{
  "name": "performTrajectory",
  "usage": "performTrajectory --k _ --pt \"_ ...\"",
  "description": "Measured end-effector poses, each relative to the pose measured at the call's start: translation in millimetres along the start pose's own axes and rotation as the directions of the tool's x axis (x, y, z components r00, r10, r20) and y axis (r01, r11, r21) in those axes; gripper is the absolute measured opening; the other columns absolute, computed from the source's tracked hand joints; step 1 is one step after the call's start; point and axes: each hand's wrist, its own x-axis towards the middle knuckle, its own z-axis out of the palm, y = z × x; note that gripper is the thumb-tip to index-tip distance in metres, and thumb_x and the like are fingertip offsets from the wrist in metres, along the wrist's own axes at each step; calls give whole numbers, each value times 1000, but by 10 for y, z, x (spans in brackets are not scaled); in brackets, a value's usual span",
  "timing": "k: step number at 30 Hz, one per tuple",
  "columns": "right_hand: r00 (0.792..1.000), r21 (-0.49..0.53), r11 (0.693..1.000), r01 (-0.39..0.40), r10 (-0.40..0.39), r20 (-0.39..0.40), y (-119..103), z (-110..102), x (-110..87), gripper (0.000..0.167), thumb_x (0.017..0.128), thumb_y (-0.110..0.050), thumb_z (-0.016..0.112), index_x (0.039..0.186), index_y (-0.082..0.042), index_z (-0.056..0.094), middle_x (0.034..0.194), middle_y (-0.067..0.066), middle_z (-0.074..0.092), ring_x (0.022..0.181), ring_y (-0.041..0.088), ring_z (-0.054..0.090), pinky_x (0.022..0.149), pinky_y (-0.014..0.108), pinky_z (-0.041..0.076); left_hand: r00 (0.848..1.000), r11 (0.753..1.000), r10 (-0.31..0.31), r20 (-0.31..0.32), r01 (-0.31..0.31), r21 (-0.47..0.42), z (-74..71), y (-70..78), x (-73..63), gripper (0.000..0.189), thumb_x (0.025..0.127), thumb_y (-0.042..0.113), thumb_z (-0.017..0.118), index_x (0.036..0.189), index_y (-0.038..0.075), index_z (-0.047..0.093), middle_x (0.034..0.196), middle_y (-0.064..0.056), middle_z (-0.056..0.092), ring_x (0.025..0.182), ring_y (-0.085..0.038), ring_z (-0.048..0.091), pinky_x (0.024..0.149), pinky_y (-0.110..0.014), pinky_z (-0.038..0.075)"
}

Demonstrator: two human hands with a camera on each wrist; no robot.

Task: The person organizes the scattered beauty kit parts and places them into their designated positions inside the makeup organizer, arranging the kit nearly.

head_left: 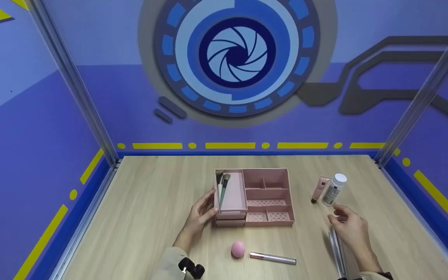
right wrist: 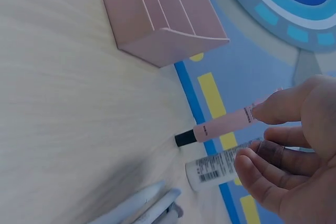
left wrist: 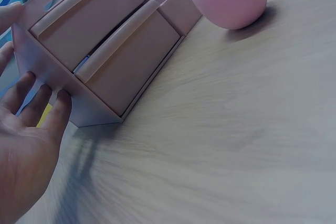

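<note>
A pink cosmetics organizer with drawers and compartments stands on the table. My left hand rests against its left side, fingertips on the wall and thumb near the front corner, as the left wrist view also shows. Two makeup brushes lie in its top left tray. My right hand, fingers loosely bent and holding nothing, hovers in front of a white bottle and a pink squeeze tube with a black cap. Below that hand lie long, rounded silver-grey items, partly hidden by it.
In front of the organizer sit a pink makeup sponge and a slim silver tube. Blue-purple panels with metal posts enclose the wooden table at the back and sides.
</note>
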Motion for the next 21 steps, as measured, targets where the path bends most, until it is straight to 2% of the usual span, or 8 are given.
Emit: performTrajectory --k 4,12,19,21 --pt "1000 -7 999 -31 31 2 65 -2 -23 38 85 -13 70 119 3 63 109 24 68 95 37 68 77 44 58 1000 1000 -14 5 14 -22 11 1 -17 67 93 10 61 152 5 29 160 -18 22 147 -36 22 119 -47 22" --pt "994 -35 995 -94 95 45 188 -19 -48 42 86 -17 68 122 4 61 112 26 66 97 38 67 77 45 58 1000 999 27 8 -28 43 -6 -10 -12 65 94 9 61 151 4 31 159 -19 24 146 -36 23 120 -49 20" --pt "993 -36 995 -96 98 64 269 -47 -73 44 87 -17 67 124 5 59 113 28 65 98 40 66 80 47 57 999 999 -42 -4 41 -16 21 32 -25 67 93 17 64 152 13 33 161 -10 25 148 -31 21 119 -47 25" --pt "991 -41 993 -109 111 69 283 -56 -69 45 87 -18 67 124 6 58 113 29 64 98 40 66 79 47 57 999 999 -37 -4 37 -16 22 30 -25 67 93 17 64 152 12 33 161 -11 25 148 -31 22 119 -47 25"
